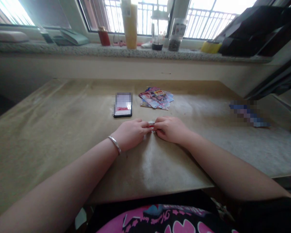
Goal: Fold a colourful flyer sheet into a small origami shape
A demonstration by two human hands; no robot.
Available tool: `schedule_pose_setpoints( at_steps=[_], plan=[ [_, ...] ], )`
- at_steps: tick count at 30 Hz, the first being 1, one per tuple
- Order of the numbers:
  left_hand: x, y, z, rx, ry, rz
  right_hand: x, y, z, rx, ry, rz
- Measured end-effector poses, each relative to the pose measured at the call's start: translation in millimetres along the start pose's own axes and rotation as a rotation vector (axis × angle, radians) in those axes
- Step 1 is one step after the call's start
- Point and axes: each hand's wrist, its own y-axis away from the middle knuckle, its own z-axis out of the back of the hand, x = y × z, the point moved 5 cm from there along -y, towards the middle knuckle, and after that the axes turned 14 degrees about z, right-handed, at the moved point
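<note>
Both my hands meet at the middle of the table, fingers closed on a small folded piece of red and white paper [151, 123]. My left hand [133, 133], with a silver bangle on its wrist, pinches the left side. On the right side, the fingers of my right hand [171, 128] press together. Most of the paper is hidden by the fingertips. Just beyond the hands lies a loose pile of colourful printed paper sheets [157, 97]. A phone [123, 105] with a lit screen rests to the left of the pile.
A tan cover lies over the table [63, 129]. Farther right is a blurred blue strip-like item [249, 115]. Along the stone windowsill [140, 53] stand a red jar [103, 36], a tall yellow container [130, 26], clear containers [177, 34] and a black bag [252, 30].
</note>
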Motion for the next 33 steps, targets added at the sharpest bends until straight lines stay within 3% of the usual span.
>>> schedule_pose_setpoints(
  at_steps=[33],
  plan=[
    [5, -1, 0.3, 0.131, 0.016, 0.08, -11, 6, 8, 0.06, -0.02, -0.167]
  ],
)
